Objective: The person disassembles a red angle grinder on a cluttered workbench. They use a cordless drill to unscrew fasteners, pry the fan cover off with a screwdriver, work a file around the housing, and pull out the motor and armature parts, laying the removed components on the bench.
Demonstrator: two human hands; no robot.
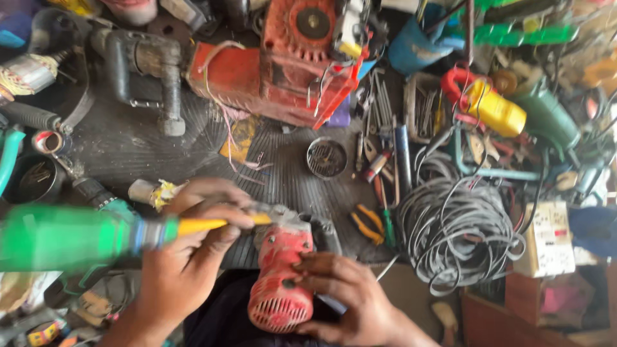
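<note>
head view, looking down. both hands bare: no gloves, no rings, no watch or wristband in view. left hand [186, 257] enters from the bottom edge of frame, its wrist and the start of the forearm uncovered; no sleeve edge visible. right hand [344, 299] enters from the bottom edge further right, its wrist also uncovered, no cuff seen. fingernails short; the thumbnail on the right hand looks dark, possibly grime, cannot tell for certain. knuckles and finger creases appear smudged, though motion blur limits detail. between the two forearms, a dark garment [222, 315], black or deep navy, plain, with no visible seams, buttons or markings.
</note>
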